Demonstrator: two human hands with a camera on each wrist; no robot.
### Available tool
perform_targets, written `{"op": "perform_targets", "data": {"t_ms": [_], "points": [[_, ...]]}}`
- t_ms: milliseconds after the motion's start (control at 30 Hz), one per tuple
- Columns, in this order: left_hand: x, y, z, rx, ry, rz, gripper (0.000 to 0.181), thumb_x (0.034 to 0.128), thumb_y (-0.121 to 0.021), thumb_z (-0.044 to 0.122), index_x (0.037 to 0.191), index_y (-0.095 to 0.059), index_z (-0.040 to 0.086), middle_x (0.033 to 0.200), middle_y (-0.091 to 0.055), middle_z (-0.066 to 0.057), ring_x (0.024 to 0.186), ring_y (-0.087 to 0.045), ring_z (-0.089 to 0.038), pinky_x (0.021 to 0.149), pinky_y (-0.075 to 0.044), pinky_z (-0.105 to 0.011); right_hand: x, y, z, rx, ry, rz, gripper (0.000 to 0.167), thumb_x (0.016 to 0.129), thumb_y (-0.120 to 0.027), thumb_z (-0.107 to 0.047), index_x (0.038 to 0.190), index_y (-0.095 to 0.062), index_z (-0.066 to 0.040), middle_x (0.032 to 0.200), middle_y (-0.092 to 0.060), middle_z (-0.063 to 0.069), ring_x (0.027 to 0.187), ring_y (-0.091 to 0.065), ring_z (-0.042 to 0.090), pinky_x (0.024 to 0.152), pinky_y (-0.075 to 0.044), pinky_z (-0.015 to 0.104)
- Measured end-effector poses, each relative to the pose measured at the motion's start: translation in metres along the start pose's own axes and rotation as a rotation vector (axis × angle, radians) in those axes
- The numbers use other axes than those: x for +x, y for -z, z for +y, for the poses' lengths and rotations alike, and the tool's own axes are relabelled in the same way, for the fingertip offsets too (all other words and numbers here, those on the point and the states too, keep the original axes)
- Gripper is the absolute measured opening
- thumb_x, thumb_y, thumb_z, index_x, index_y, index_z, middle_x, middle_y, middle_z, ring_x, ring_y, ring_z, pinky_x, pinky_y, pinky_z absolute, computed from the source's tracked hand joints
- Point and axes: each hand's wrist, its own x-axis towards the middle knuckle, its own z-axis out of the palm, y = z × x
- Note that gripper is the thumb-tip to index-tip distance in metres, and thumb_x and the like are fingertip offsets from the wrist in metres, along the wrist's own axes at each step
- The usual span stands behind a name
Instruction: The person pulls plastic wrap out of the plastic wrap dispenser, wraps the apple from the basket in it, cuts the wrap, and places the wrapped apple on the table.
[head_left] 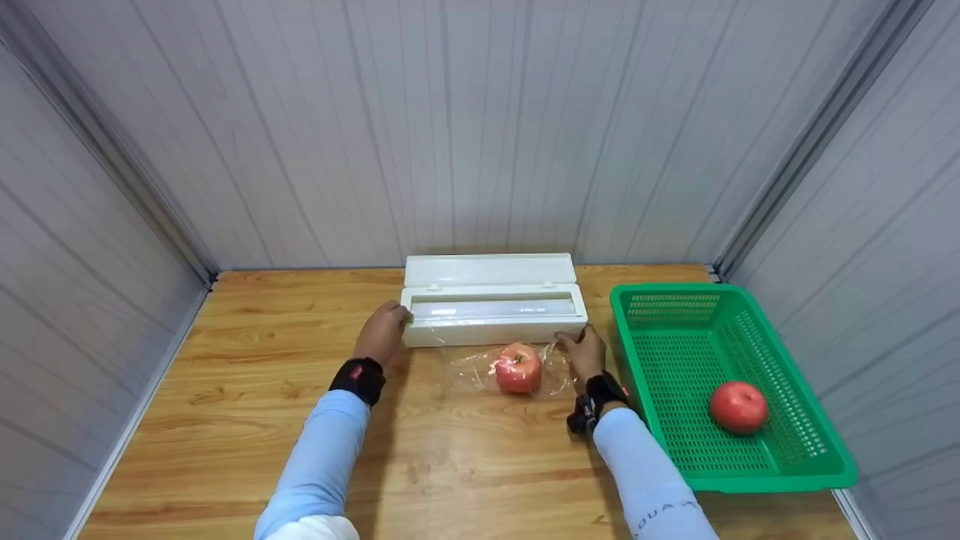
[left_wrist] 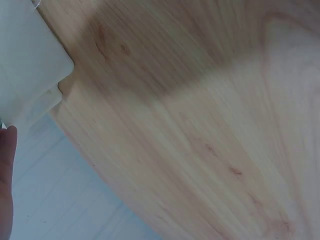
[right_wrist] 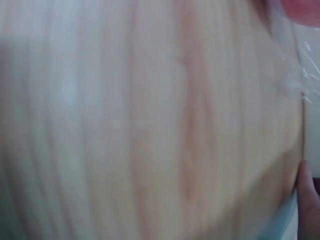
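A white cling film dispenser (head_left: 495,335) stands at the back of the wooden table, its lid (head_left: 489,270) tipped back and a film roll (head_left: 491,308) inside. My left hand (head_left: 382,330) grips its left end, with a small green part by the fingertips. At the opposite end, my right hand (head_left: 587,352) holds the right front corner. Directly in front of the dispenser lies a red apple (head_left: 519,369) with crumpled clear cling film (head_left: 469,371) around it. The left wrist view shows one dispenser end (left_wrist: 30,65) beside a finger.
A green plastic basket (head_left: 637,390) stands to the right of my right hand, with another red apple (head_left: 739,407) in it. Pale panel walls (head_left: 480,135) enclose the table (head_left: 285,360) at the back and both sides.
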Motion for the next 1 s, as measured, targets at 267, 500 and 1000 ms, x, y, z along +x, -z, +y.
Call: {"op": "perform_targets", "data": {"t_ms": [267,500,1000], "points": [[-0.003,0.001,0.002,0.012,0.085,-0.064,0.017,0.0886,-0.058,0.002,0.103,-0.066,-0.003,0.101,-0.06,-0.016,0.096,-0.061,-0.029,0.086,-0.051,-0.04,0.001,0.018,-0.017,0.202,-0.176,-0.258,0.064,0.087,-0.064,-0.014,0.137,-0.028,0.005,0.136,-0.041,0.025,0.126,-0.042,0.036,0.108,-0.035,0.043],[-0.003,0.005,0.01,0.008,0.128,-0.122,0.022,0.0917,-0.053,0.004,0.109,-0.064,-0.004,0.107,-0.059,-0.018,0.1,-0.06,-0.03,0.089,-0.05,-0.041,0.004,0.03,-0.033,0.361,-0.352,-0.346,0.083,0.09,-0.059,-0.014,0.148,-0.002,-0.002,0.153,-0.014,0.021,0.14,-0.019,0.032,0.117,-0.02,0.041],[-0.013,-0.034,0.071,0.101,-0.28,0.074,0.027,0.0772,-0.058,-0.006,0.102,-0.066,0.003,0.106,-0.062,-0.013,0.098,-0.06,-0.027,0.087,-0.051,-0.037,-0.04,0.018,-0.069,-0.271,0.212,0.062,0.037,0.082,-0.063,-0.007,0.115,-0.051,0.008,0.112,-0.051,0.025,0.107,-0.048,0.038,0.092,-0.042,0.047]]}}
